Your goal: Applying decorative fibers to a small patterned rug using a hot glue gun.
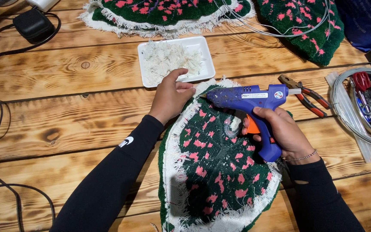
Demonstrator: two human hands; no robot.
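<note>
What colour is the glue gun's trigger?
Orange, on the blue-purple plastic glue gun; clearest in the head view.

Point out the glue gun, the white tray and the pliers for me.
glue gun [254, 98]: head view, on its blue body, held in the right hand.
white tray [144, 47]: head view, on its bare left rim.
pliers [312, 102]: head view, on an orange handle.
</note>
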